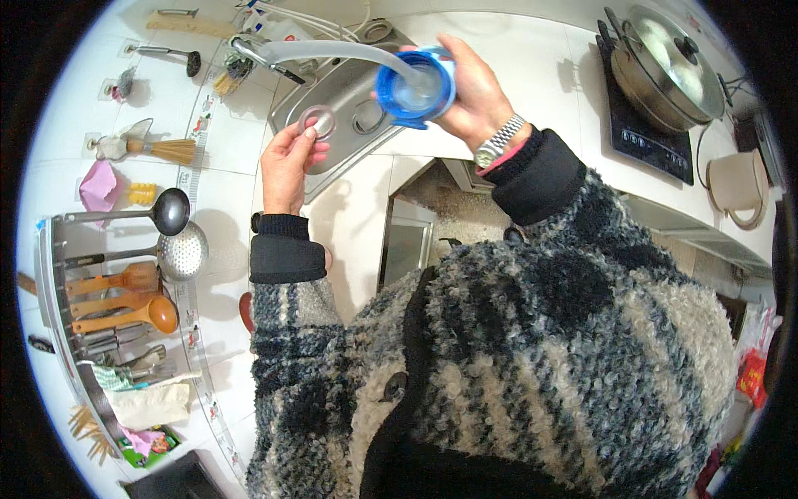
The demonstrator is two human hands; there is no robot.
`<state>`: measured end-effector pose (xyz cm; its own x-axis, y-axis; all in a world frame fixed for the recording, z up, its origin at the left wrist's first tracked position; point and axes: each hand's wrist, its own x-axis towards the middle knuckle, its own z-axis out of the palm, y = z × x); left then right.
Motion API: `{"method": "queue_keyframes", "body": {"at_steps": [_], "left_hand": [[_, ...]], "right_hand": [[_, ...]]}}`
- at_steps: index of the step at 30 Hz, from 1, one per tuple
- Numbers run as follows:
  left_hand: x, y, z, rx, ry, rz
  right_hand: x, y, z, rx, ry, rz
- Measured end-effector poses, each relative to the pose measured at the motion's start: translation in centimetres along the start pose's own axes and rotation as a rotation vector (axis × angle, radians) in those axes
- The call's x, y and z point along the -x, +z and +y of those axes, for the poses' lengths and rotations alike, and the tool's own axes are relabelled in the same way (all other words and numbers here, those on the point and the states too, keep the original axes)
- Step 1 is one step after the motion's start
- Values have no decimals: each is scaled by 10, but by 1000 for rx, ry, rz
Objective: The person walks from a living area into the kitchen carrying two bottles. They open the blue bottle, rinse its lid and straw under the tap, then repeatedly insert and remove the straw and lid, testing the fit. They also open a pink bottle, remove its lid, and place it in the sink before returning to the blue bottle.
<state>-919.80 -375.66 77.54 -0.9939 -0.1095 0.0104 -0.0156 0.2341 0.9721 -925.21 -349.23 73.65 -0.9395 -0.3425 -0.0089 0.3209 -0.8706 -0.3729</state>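
Note:
My right hand (pixel 478 96) grips a blue cup (pixel 440 93) with its open mouth turned toward the faucet. A whitish stream of water (pixel 349 51) arcs from the metal faucet (pixel 249 51) into the cup, and water swirls inside. Between the thumb and fingers of my left hand (pixel 287 166) is a small round translucent ring (pixel 317 123), which may be a lid or seal. Both hands are over the steel sink (pixel 332 162), the left lower and nearer than the right. The cup's far side is hidden by my right fingers.
A lidded pot (pixel 665 71) stands on a black induction cooker (pixel 648 137) at the right, with a beige jug (pixel 736 187) nearby. Along the left wall hang a black ladle (pixel 171 211), a skimmer (pixel 183 251) and wooden spoons (pixel 125 312). A brush (pixel 166 150) hangs there too.

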Motion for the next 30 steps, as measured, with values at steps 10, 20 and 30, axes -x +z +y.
{"method": "queue_keyframes", "body": {"at_steps": [10,20,30], "left_hand": [[40,71,56,154,28,-226],[64,91,79,145,130,-282],[69,94,86,115,216,-258]], "right_hand": [[17,-71,-31,1,55,283],[18,-85,-27,103,94,263],[4,-109,-15,-1,123,324]]}}
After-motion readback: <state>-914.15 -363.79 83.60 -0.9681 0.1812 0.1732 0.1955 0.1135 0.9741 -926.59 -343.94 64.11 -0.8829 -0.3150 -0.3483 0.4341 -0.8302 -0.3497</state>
